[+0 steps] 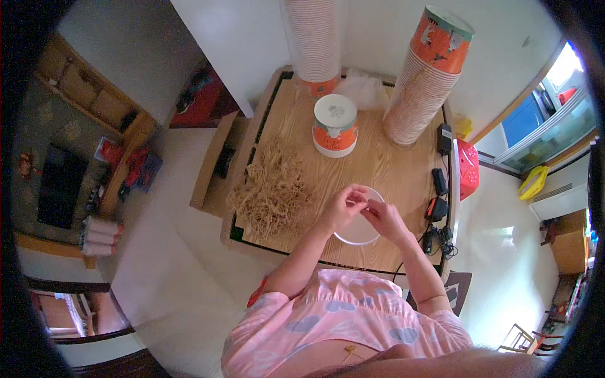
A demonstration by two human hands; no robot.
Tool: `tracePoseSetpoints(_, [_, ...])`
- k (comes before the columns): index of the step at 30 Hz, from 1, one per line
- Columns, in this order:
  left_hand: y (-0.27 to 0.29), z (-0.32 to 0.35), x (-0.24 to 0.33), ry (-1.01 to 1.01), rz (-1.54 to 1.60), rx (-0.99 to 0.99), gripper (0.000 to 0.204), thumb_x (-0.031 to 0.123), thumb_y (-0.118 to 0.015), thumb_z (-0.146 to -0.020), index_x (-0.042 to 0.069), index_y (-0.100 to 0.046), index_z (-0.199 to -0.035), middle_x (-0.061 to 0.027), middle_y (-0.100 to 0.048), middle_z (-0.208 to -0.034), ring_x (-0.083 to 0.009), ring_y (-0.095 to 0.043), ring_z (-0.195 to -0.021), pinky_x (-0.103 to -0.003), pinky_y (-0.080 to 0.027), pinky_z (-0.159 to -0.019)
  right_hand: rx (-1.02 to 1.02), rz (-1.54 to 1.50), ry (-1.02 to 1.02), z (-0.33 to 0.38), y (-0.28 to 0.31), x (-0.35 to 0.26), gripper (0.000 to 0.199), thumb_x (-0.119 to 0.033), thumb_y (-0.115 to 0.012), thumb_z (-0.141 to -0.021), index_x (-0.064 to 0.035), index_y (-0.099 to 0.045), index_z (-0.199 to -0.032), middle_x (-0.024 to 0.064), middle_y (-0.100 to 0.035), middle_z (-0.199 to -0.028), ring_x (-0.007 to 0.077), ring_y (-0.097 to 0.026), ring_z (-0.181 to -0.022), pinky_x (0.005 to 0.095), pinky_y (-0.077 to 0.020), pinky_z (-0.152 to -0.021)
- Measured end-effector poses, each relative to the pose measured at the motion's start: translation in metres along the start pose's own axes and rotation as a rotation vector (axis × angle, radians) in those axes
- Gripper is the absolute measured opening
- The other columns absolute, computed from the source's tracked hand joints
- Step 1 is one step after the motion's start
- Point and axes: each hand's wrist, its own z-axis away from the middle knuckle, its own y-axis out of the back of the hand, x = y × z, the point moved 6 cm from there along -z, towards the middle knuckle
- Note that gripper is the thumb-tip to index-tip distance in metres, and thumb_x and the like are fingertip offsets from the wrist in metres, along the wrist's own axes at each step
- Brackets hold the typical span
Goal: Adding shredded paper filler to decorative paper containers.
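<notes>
A round white paper bucket (358, 234) stands near the front edge of the wooden table, its inside and pale rim facing up. Over its rim, my left hand (344, 209) and my right hand (386, 222) meet with fingertips pinched close together. Whatever they pinch is too small to make out. Left of them lies a loose heap of tan paper-like strings (271, 192). Beyond the hands, an orange and white paper bucket (335, 129) sits upside down.
At the back rise two tall stacks of paper buckets, one left (312, 38) and one leaning right (421, 82). Black power adapters (436, 208) with cables line the table's right edge. A cardboard box (211, 170) stands left of the table, a red container (467, 169) to its right.
</notes>
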Motion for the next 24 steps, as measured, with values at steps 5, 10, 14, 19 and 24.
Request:
tracePoseSetpoints(5, [0.042, 0.041, -0.005, -0.510, -0.695, 0.689, 0.049, 0.014, -0.072, -0.066, 0.004, -0.049, -0.107, -0.0116, -0.054, -0.101, -0.0265, -0.053, -0.094, -0.039, -0.042, -0.080, -0.105, 0.011, -0.122, 0.007, 0.002, -0.002, 0.015, -0.017, -0.053, -0.084, -0.0030, -0.060, -0.084, 0.0143, -0.060, -0.071, 0.0213, -0.060, -0.062, 0.0327, -0.0458, -0.056])
tracePoseSetpoints(10, [0.071, 0.058, -0.064, -0.320, -0.900, 0.889, 0.059, 0.024, -0.077, -0.058, 0.002, -0.049, -0.104, -0.0149, -0.055, -0.101, -0.0319, -0.053, -0.094, -0.041, -0.042, -0.082, -0.034, -0.182, -0.078, 0.004, -0.017, 0.017, 0.013, -0.012, -0.054, -0.084, -0.0011, -0.060, -0.085, 0.0014, -0.055, -0.066, 0.0066, -0.048, -0.060, 0.0237, -0.0405, -0.053])
tracePoseSetpoints(14, [0.095, 0.038, -0.145, 0.053, -0.627, 0.687, 0.043, 0.021, -0.068, -0.063, 0.004, -0.055, -0.100, -0.0197, -0.060, -0.091, -0.0356, -0.058, -0.085, -0.043, -0.045, -0.075, -0.017, -0.223, 0.094, 0.005, -0.035, 0.008, 0.015, -0.013, -0.052, -0.086, -0.0005, -0.060, -0.085, 0.0001, -0.055, -0.065, 0.0054, -0.048, -0.058, 0.0222, -0.0405, -0.051])
tracePoseSetpoints(19, [0.067, 0.039, -0.089, 0.028, -0.803, 0.602, 0.032, 0.010, -0.053, -0.071, 0.009, -0.058, -0.103, -0.0207, -0.061, -0.087, -0.0353, -0.059, -0.079, -0.043, -0.048, -0.067, 0.313, -0.440, -0.326, 0.012, 0.016, 0.037, 0.019, -0.017, -0.048, -0.088, -0.0026, -0.060, -0.084, -0.0014, -0.053, -0.063, 0.0059, -0.045, -0.047, 0.0201, -0.0369, -0.042])
tracePoseSetpoints(24, [0.032, 0.050, -0.033, -0.392, -0.815, 0.450, 0.038, 0.005, -0.049, -0.074, 0.012, -0.056, -0.111, -0.0172, -0.061, -0.089, -0.0339, -0.059, -0.077, -0.042, -0.048, -0.064, 0.276, -0.593, -0.325, 0.015, 0.029, 0.038, 0.017, -0.017, -0.053, -0.086, -0.0029, -0.061, -0.083, -0.0037, -0.043, -0.054, 0.0050, -0.042, -0.044, 0.0196, -0.0341, -0.040])
